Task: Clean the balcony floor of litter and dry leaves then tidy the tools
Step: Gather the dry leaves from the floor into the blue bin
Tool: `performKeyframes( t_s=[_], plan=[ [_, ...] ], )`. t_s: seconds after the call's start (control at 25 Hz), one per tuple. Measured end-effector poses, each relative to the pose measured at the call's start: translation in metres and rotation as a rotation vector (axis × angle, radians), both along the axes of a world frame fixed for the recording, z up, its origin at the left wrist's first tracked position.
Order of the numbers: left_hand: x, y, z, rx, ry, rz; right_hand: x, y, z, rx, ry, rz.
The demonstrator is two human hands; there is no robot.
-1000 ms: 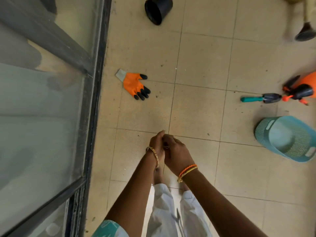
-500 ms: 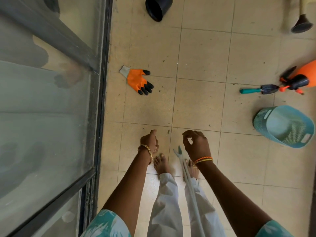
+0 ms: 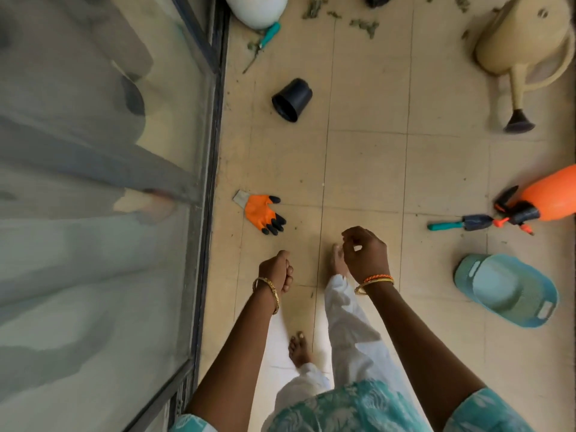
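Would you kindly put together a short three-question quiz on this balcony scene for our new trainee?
1. True or false: the black pot stands upright.
2. Which lies nearest the glass door? A) orange glove B) blue basket C) watering can
3. Fill in: the trowel lies beside the orange ____.

Key: 1 false, it lies on its side; 2 A; 3 sprayer.

Orange-and-black work glove (image 3: 261, 213) lies on tiled balcony floor (image 3: 364, 169), near glass door (image 3: 99, 182) at left. Black plastic pot (image 3: 292, 99) on its side farther ahead. Teal-handled trowel (image 3: 459, 223) touches orange sprayer bottle (image 3: 542, 201) at right; teal plastic basket (image 3: 506, 289) nearer, beige watering can (image 3: 523, 45) beyond.
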State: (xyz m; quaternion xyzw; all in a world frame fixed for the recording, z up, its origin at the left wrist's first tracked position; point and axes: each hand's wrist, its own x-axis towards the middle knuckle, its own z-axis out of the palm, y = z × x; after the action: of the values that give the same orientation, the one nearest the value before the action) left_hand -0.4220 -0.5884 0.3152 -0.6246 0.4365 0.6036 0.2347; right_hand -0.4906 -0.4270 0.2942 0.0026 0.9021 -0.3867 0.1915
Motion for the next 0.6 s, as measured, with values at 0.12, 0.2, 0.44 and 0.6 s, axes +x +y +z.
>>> performKeyframes(
  t_s=[0.12,0.2,0.44,0.6],
  plan=[
    [-0.073,-0.013,0.034,-0.010,0.003,-0.002,-0.067,-0.012,0.035,-0.042,0.010,0.023],
    [-0.127,-0.016,0.057,0.021,0.054,0.047,-0.115,-0.020,0.059,-0.035,0.008,0.085],
    [-0.281,-0.031,0.105,0.015,0.187,-0.027,-0.255,-0.062,0.105,-0.022,0.109,0.213],
    [-0.356,-0.063,0.098,0.006,0.225,0.031,-0.345,-0.100,0.105,-0.034,0.141,0.218]
  ],
)
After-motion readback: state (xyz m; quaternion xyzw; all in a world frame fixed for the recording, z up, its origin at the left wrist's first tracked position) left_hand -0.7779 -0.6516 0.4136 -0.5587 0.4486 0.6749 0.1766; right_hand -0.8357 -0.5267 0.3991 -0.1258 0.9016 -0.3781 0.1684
